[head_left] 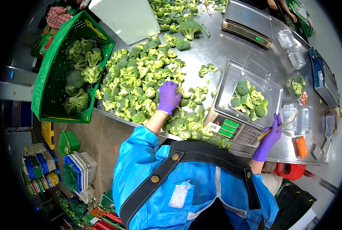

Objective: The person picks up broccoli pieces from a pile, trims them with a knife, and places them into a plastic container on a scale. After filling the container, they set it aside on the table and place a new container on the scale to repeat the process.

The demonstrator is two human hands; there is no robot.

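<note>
The left hand (169, 97), in a purple glove, has its fingers curled down onto the heap of broccoli florets (134, 76) by the near edge of the metal surface (196, 51); whether it grips a floret cannot be told. The right hand (269, 142), also gloved in purple, is closed around the handle of a knife (287, 121), whose blade slants away toward the right edge, over stacked clear containers (303, 120).

Between the hands, near the near edge, sits a scale (247, 135) with lit green digits. On its metal tray, an open clear container (260, 68) holds more florets (249, 99). Small loose florets (207, 69) lie between heap and scale.

Toward the near right corner is an orange object (302, 147). A filled container (296, 85) stands near the right edge, beside a blue box (324, 76). A second scale (244, 33) is toward the far edge, and a white bin (127, 19) stands at the far left. Beside the left edge, a green crate (44, 88) holds large broccoli heads (77, 78). A co-worker's hand (293, 17) shows past the far right.
</note>
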